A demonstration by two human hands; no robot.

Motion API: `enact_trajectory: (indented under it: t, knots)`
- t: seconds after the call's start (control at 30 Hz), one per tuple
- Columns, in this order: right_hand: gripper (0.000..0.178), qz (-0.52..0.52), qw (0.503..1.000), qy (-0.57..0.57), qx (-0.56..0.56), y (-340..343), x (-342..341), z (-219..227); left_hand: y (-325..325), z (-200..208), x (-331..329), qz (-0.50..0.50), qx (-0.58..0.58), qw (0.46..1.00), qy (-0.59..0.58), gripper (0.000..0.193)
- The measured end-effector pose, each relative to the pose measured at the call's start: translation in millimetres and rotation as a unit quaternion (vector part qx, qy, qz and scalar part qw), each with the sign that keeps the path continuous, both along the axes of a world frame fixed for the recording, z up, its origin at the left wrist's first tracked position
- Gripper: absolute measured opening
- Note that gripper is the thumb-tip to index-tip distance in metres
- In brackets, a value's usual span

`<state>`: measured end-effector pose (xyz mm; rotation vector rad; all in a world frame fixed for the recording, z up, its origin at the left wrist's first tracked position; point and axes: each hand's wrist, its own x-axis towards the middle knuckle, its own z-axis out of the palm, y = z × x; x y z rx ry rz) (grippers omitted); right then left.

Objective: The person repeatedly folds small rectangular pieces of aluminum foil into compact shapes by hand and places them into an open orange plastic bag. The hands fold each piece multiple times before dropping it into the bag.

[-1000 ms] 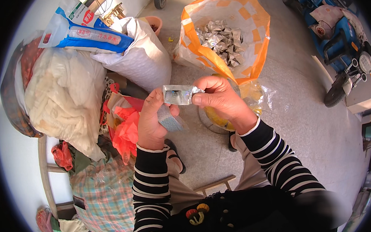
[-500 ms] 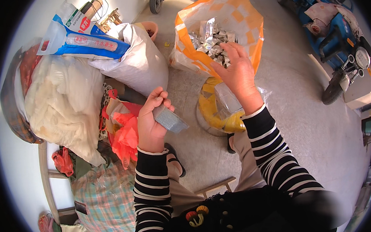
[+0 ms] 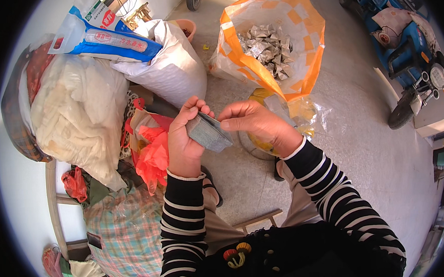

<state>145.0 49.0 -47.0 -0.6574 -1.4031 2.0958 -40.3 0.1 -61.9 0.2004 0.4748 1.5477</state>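
My left hand [image 3: 184, 138] is wrapped round a flat stack of silver-grey paper [image 3: 207, 133], its top face tilted up. The fingers of my right hand [image 3: 261, 124] are drawn together, thumb and forefinger at the stack's upper right edge; whether a single sheet is between them is too small to tell. Beyond my hands stands an orange and white checked plastic bag [image 3: 305, 49], its mouth wide open. Inside it lie many folded silver paper pieces [image 3: 270, 50].
Below the bag, clear plastic wrap [image 3: 301, 109] lies on a round yellow-topped seat, partly hidden. A white sack [image 3: 171, 71], a blue rice bag [image 3: 111, 41] and a red plastic bag [image 3: 152, 154] stand left. A blue three-wheeler [image 3: 411, 58] is at far right.
My right hand has come back from the bag's mouth to the grey stack in my left hand. The folded silver pieces in the bag now show uncovered.
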Motion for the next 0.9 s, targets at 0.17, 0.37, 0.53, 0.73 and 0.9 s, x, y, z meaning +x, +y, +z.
enact_trajectory:
  t: [0.17,0.37,0.53,0.73,0.9]
  knots:
    - [0.005,-0.2,0.95,-0.072,0.228,4,-1,-7,0,9,-1,0.1,-0.112,0.982,0.114,0.02]
    - [0.012,-0.289,0.679,-0.127,0.662,-6,-2,16,-10,18,10,-0.01,-0.041,0.967,0.25,0.016]
    - [0.014,-0.278,0.715,-0.105,0.633,-20,-5,17,-13,20,12,0.015,-0.053,0.948,0.314,0.013]
    - [0.016,-0.109,0.994,0.027,0.008,-2,1,-2,-15,21,4,-0.03,-0.017,0.94,0.338,0.017]
    - [0.022,-0.019,0.988,0.069,-0.134,2,6,-4,-15,23,4,-0.056,-0.01,0.937,0.344,0.017]
